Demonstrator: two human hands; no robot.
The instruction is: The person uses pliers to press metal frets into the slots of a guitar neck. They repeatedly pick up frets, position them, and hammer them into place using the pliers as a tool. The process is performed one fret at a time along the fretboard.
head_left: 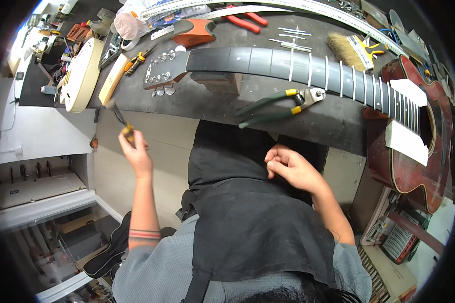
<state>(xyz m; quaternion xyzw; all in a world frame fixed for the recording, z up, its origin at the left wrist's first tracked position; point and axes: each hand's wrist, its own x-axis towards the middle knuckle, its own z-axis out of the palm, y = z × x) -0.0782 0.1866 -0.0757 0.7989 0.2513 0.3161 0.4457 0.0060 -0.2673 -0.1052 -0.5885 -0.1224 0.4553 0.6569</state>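
My left hand [137, 154] is raised left of my apron, its fingers closed round the yellow grip of a slim dark-ended tool [120, 119]. Motion smears that tool, so its kind is unclear. In front of the apron my right hand [294, 166] is closed, thumb against curled fingers; I cannot see whether anything small is in it. Above it on the bench lie green-handled cutters [286, 105] with yellow collars. Behind them stretches a guitar neck [260, 61], with fret wires on the body-side part and bare slots toward the headstock [165, 69].
The red guitar body [407, 166], with white paper [407, 143] by its fretboard, overhangs the bench at right. A support block [217, 82] sits under the neck. Loose fret wires [293, 38], a brush [350, 50], red-handled pliers [243, 21] and a cream guitar body [82, 76] lie around.
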